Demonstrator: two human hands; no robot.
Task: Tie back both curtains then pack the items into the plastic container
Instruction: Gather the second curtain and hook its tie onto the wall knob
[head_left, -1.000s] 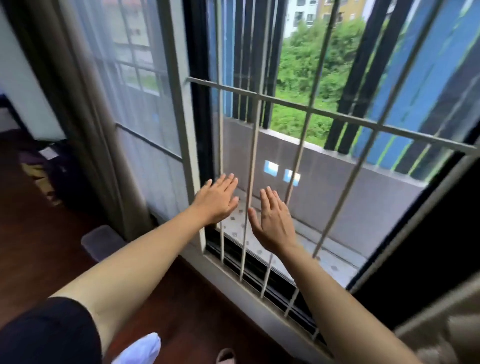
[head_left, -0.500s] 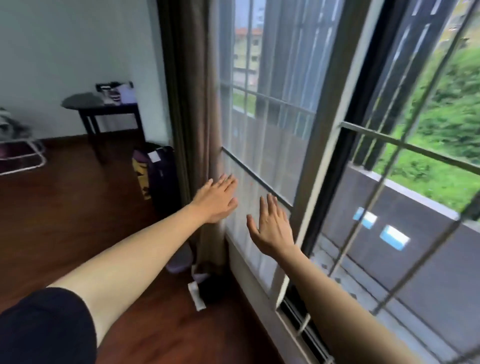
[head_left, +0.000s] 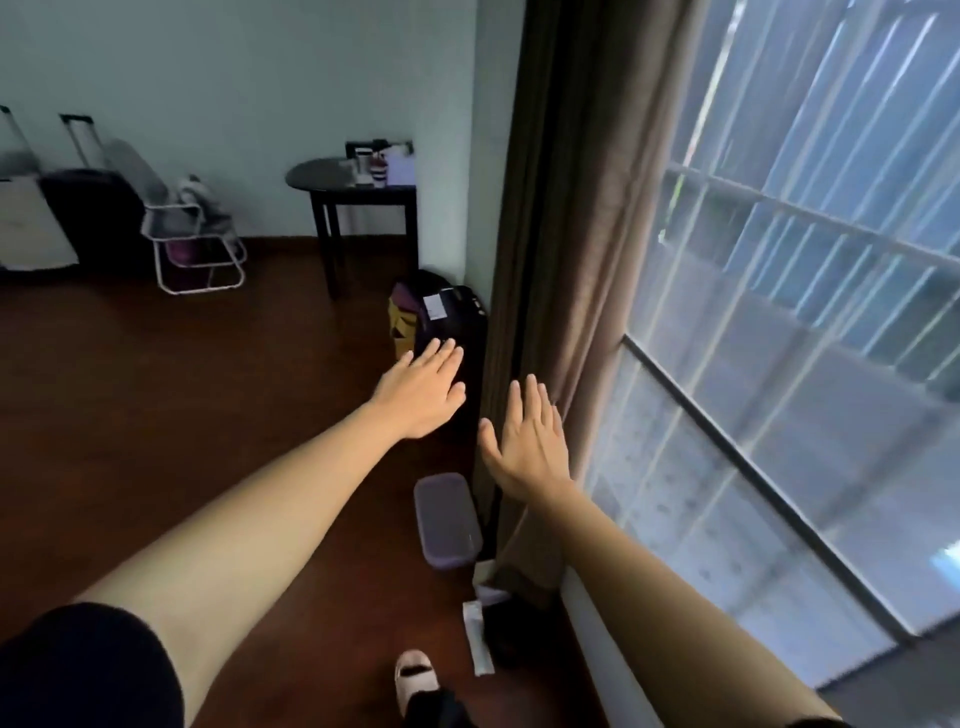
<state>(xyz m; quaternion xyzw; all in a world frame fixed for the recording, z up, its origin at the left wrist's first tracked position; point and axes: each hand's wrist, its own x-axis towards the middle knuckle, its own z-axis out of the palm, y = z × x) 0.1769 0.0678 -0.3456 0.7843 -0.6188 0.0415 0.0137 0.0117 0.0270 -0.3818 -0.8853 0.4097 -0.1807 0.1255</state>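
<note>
A brown curtain (head_left: 563, 218) hangs bunched at the left side of the window, with a sheer white curtain (head_left: 810, 322) across the glass beside it. Both my arms are stretched out in front of me. My left hand (head_left: 423, 392) is flat with straight fingers, holding nothing, left of the brown curtain. My right hand (head_left: 530, 441) is flat too, just in front of the curtain's lower part; whether it touches is unclear. A lidded plastic container (head_left: 447, 519) stands on the floor below my hands. A white flat item (head_left: 477, 644) and a dark item (head_left: 501, 639) lie near the curtain's foot.
Dark wood floor (head_left: 156, 395) spreads to the left. A dark bag (head_left: 447, 322) stands by the wall corner, a small black table (head_left: 363, 202) with things on it behind. A chair (head_left: 197, 244) and suitcases (head_left: 78, 218) stand at the far wall. My slippered foot (head_left: 413, 680) is below.
My view has swung left from the window bars to the room corner and brown curtain. Both hands stay flat and empty, held out in front.
</note>
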